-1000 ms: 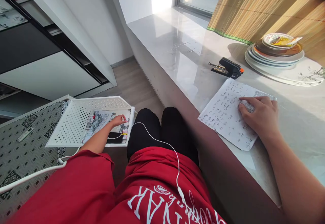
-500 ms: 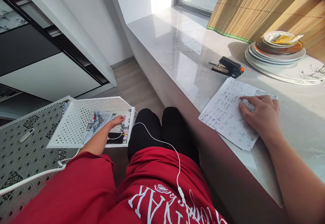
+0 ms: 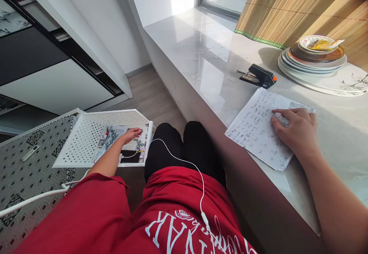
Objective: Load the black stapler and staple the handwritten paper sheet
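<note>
My right hand point(image 3: 300, 129) lies on a sheet of handwritten paper point(image 3: 254, 131), index finger and thumb stretched out and apart, pressing on the sheet beside a small grey printed patch. Just beyond the sheet's top corner stands a black stapler point(image 3: 257, 76). On my other side, my left hand point(image 3: 132, 135) is over a white perforated basket point(image 3: 79, 139), its fingertips drawn together; whatever they pinch is too small to make out. Under and around it lie small grey paper scraps point(image 3: 140, 145) and a printed sheet point(image 3: 113, 136). A black phone point(image 3: 130, 156) with a white cable rests in the basket.
A stack of plates point(image 3: 313, 64) stands on the stone sill point(image 3: 184, 50) near a bamboo blind point(image 3: 287, 12). White cables point(image 3: 198, 169) cross my lap and left side. A patterned surface point(image 3: 43, 177) with a white remote point(image 3: 30, 153) lies left.
My left hand has lifted and turned slightly, its fingers now drawn together above the scraps. The right hand and the handwritten sheet stay in place.
</note>
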The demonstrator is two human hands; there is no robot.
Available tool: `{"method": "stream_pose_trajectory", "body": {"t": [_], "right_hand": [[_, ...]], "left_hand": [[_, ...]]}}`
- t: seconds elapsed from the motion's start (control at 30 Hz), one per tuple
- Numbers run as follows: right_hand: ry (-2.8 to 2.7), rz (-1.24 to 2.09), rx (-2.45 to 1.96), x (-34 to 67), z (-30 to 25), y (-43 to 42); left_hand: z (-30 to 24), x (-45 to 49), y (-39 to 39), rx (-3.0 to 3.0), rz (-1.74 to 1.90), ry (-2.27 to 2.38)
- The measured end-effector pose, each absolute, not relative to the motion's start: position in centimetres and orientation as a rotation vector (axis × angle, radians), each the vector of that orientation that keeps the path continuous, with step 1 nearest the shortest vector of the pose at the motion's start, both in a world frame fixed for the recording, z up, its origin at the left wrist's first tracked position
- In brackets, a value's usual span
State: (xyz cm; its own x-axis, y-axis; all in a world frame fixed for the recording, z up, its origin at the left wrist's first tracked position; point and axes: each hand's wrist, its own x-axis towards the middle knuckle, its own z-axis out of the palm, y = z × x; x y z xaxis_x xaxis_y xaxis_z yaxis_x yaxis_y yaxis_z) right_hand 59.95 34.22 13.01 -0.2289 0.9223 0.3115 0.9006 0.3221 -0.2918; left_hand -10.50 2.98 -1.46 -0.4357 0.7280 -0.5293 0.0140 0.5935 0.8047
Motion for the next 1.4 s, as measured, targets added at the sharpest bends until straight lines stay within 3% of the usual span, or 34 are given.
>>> {"method": "stream_pose_trajectory", "body": {"t": [0.4,0.73,1.07,1.4], "right_hand": [[-2.114,0.172,-1.61,59.6,13.5,33.8],[-2.118,0.178,-1.621,59.6,13.4,34.0],[-2.108,0.148,-1.654,59.2,13.8,33.6],[-2.13,0.128,-1.634,59.3,13.7,33.7]], "left_hand": [[0.3,-10.5,4.0,0.564,0.786,1.95],[6.2,-6.1,6.7,0.768,0.898,1.711],[17.3,4.5,12.2,1.05,1.206,1.531],[19.2,8.0,14.2,1.188,1.213,1.593]]}}
